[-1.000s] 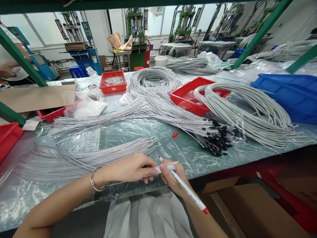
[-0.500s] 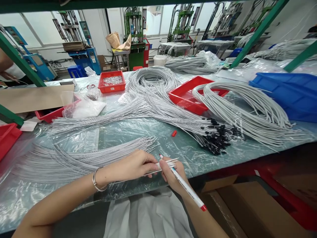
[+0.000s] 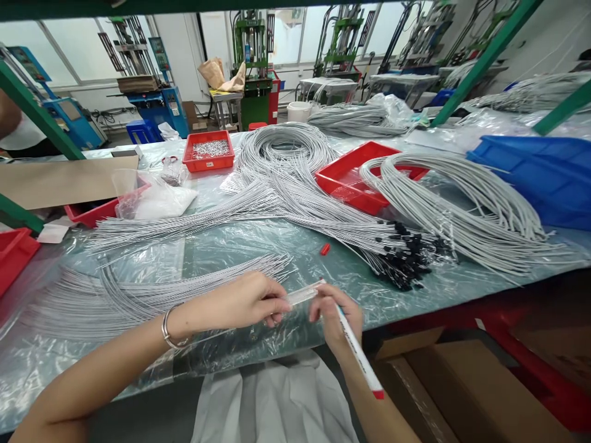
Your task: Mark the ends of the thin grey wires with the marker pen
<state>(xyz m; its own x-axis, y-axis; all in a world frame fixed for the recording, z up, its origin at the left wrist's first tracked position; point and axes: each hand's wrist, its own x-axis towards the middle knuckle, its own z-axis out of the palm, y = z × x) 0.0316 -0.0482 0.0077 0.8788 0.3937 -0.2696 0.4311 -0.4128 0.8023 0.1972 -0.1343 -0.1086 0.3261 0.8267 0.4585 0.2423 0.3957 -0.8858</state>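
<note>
My left hand (image 3: pixel 258 299) is closed on a small bunch of thin grey-white cables (image 3: pixel 302 295), whose ends stick out to the right. My right hand (image 3: pixel 339 314) grips a white marker pen (image 3: pixel 357 357) with a red end, lying across the palm and slanting down to the right. Its fingertips are at the cable ends; whether they touch them I cannot tell. A red pen cap (image 3: pixel 325 248) lies on the plastic-covered table beyond my hands. Behind my left forearm a fan of loose cables (image 3: pixel 152 301) is spread out.
Farther back lie a cable coil (image 3: pixel 286 144) and cables with black ends (image 3: pixel 401 255). A looped bundle (image 3: pixel 462 197) overlaps a red tray (image 3: pixel 344 178) at right. A red bin (image 3: pixel 209 163) holds small metal parts. Green frame posts (image 3: pixel 489 61) cross both sides; a blue bin (image 3: pixel 535 178) stands right.
My hands have moved apart: the left slid slightly left, the right shifted right and its fingers changed position. More of the cable ends shows between them. The pen stands steeper.
</note>
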